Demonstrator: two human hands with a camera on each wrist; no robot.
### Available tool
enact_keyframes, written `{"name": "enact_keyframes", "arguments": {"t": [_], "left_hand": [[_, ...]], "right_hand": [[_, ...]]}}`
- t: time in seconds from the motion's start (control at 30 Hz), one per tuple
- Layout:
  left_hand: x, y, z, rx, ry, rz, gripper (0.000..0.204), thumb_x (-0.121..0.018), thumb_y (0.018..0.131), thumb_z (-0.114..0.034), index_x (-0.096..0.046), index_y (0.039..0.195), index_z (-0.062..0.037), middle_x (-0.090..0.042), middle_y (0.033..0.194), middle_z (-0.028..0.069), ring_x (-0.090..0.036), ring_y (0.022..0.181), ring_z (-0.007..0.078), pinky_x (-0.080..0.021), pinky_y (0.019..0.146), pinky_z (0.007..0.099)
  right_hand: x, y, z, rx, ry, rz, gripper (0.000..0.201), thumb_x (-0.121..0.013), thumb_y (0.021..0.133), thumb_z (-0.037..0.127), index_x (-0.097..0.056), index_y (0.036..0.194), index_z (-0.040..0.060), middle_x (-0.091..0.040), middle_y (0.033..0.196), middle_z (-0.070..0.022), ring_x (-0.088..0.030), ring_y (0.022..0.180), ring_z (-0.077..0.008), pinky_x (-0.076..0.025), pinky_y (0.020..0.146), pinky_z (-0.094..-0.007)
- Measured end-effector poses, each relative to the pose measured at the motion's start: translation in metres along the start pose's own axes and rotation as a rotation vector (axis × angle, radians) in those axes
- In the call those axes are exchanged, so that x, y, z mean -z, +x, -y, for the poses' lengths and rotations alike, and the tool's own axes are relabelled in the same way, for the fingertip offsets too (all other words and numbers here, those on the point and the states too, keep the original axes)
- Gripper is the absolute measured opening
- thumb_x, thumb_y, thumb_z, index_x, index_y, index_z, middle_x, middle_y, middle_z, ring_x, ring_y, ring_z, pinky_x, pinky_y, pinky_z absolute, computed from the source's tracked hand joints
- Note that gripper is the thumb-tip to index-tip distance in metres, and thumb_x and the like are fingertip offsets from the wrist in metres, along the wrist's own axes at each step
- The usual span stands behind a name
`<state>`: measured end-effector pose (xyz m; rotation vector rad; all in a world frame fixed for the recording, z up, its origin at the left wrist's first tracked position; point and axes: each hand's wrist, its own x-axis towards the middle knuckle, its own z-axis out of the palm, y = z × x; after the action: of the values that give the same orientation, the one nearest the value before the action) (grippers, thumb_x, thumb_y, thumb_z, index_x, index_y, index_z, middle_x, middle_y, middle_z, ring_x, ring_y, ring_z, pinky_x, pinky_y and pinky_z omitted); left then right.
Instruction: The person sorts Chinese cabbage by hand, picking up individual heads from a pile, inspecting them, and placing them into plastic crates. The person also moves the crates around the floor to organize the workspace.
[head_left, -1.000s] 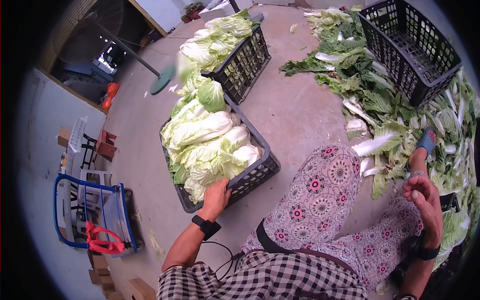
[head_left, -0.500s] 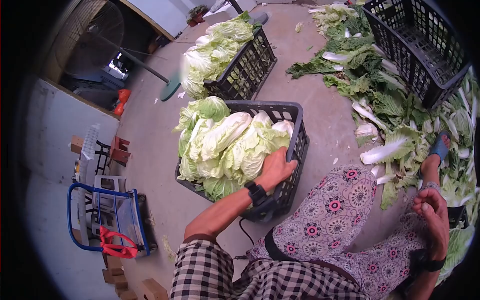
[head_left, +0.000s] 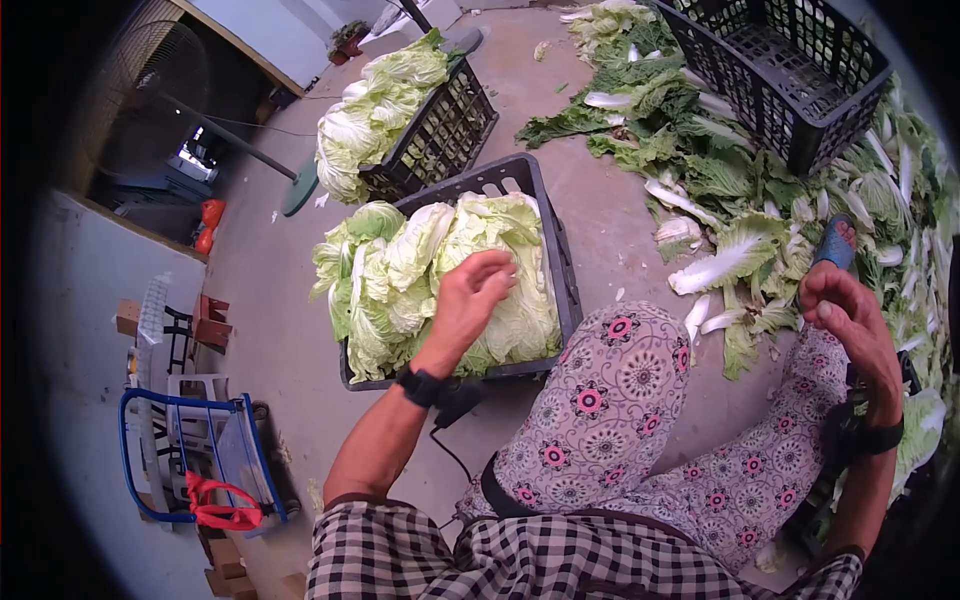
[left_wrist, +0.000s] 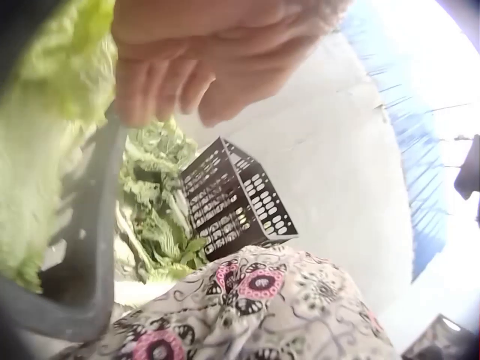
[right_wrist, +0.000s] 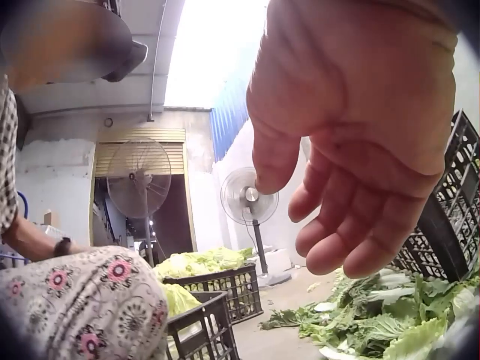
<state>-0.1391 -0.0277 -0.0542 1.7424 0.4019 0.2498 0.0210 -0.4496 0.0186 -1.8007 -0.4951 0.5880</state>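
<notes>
A black plastic crate (head_left: 567, 290) heaped with pale green napa cabbages (head_left: 385, 290) stands on the floor in front of the person. Above the cabbages at its right side hovers my left hand (head_left: 465, 308), fingers loosely bent and nothing in them. The left wrist view shows that hand (left_wrist: 217, 52) near the crate's grey rim (left_wrist: 105, 247). My right hand (head_left: 852, 318) is held over the right leg, loosely curled and holding nothing; the right wrist view shows its palm (right_wrist: 360, 112) with relaxed fingers.
Another crate (head_left: 440, 130) full of cabbages stands just behind. Loose cabbage leaves (head_left: 720, 170) cover the floor at right, with an empty-looking black crate (head_left: 790, 90) on them. A blue-framed trolley (head_left: 215, 450) and a standing fan (head_left: 300, 185) are at left.
My left hand went from the crate's front edge to the cabbages by its right rim, then lifted off them. The crate has turned and sits closer to the crate behind. My right hand stayed put.
</notes>
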Motion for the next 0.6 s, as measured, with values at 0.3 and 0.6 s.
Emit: {"name": "enact_keyframes", "arguments": {"t": [0.3, 0.6], "left_hand": [[0.241, -0.173, 0.157, 0.188, -0.055, -0.919, 0.026, -0.059, 0.086, -0.017, -0.055, 0.105, 0.0004, -0.055, 0.090, 0.0044, -0.049, 0.075, 0.0080, -0.043, 0.062, 0.0278], [0.242, -0.127, 0.206, 0.276, -0.104, -1.066, 0.020, -0.061, 0.086, -0.021, -0.056, 0.090, -0.0023, -0.056, 0.081, 0.0025, -0.053, 0.070, 0.0127, -0.045, 0.060, 0.0301]], "right_hand": [[-0.038, 0.134, 0.008, 0.264, -0.635, 0.042, 0.036, -0.057, 0.084, 0.022, -0.053, 0.110, -0.0024, -0.062, 0.100, -0.0184, -0.060, 0.093, -0.0292, -0.047, 0.082, -0.0372], [-0.131, 0.180, 0.022, 0.486, -0.942, 0.303, 0.043, -0.057, 0.080, 0.011, -0.047, 0.121, 0.0047, -0.058, 0.113, -0.0188, -0.057, 0.102, -0.0343, -0.045, 0.088, -0.0428]]}}
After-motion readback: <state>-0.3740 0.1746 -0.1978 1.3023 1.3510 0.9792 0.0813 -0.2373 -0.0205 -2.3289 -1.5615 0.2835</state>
